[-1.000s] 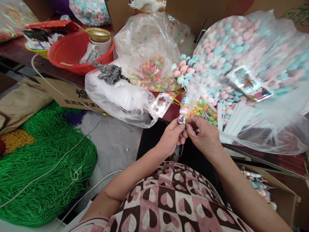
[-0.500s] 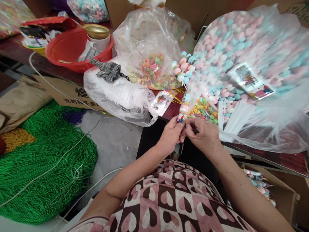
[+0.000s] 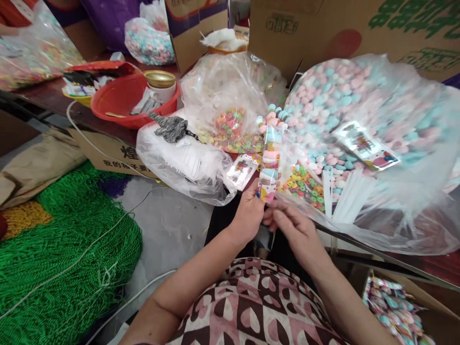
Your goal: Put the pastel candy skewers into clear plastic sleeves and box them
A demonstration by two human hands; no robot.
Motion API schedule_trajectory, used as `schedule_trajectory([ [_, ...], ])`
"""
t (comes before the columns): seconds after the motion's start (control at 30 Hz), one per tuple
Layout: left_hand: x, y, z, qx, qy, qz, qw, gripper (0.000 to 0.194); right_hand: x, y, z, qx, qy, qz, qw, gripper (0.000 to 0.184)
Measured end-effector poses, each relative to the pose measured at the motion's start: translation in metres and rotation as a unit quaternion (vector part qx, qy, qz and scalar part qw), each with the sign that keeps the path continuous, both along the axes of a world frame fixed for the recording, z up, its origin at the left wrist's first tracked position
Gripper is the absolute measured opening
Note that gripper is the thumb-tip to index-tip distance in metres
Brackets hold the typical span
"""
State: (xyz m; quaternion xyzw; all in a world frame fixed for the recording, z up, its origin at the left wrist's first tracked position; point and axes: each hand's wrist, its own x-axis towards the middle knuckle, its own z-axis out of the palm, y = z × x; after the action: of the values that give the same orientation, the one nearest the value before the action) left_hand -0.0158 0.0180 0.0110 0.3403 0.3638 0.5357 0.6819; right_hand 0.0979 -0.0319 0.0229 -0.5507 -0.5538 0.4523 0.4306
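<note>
Large clear plastic bag of pink and blue candy discs (image 3: 359, 105) fills the dark table (image 3: 61, 103) at right; red plastic basin (image 3: 122, 98) at left. Narrow clear printed sleeve stacked with pastel candies (image 3: 270, 160) stands upright above the lap at the table edge. Left hand (image 3: 249, 215) pinches its lower end, fingers closed on it; right hand (image 3: 293, 230) just beside, fingers loosely curled, empty. Judged step: closing a filled sleeve; next calls for steadying its base.

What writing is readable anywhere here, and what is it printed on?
"我的箱子要" (partly cut off): black print on the cardboard box under the table edge, with one larger character above, cropped.
Green lettering on the big carton: cropped, unreadable.
Printed cards in the candy bags: too small.
Candy packet at the left hand: no legible text.
</note>
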Motion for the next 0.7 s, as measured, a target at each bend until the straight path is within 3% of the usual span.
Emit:
schedule_trajectory([
  [0.13, -0.001, -0.001, 0.008, -0.008, 0.06, -0.039, 0.997, 0.023, -0.012, 0.0, -0.003, -0.041, 0.079, 0.014, 0.996, 0.026],
  [0.27, -0.003, 0.0, 0.006, 0.064, 0.179, -0.038, 0.981, 0.017, -0.016, -0.002, -0.009, -0.076, 0.122, -0.024, 0.989, 0.028],
  [0.33, -0.007, 0.003, 0.006, 0.136, 0.301, -0.007, 0.944, 0.015, -0.016, -0.005, -0.011, -0.1, 0.153, -0.044, 0.982, 0.029],
  [0.43, -0.013, 0.006, 0.007, 0.256, 0.478, 0.052, 0.838, 0.017, -0.015, -0.01, -0.01, -0.118, 0.161, -0.039, 0.979, 0.03],
  [0.53, -0.015, 0.004, 0.008, 0.331, 0.577, 0.046, 0.745, 0.014, -0.014, -0.014, -0.008, -0.086, 0.119, -0.025, 0.989, 0.034],
  [0.6, -0.012, 0.001, 0.007, 0.349, 0.604, 0.028, 0.716, 0.014, -0.014, -0.014, -0.007, -0.057, 0.098, -0.042, 0.993, 0.035],
  [0.7, -0.01, -0.003, 0.008, 0.339, 0.598, 0.007, 0.727, 0.014, -0.014, -0.009, -0.007, -0.031, 0.084, -0.071, 0.993, 0.034],
])
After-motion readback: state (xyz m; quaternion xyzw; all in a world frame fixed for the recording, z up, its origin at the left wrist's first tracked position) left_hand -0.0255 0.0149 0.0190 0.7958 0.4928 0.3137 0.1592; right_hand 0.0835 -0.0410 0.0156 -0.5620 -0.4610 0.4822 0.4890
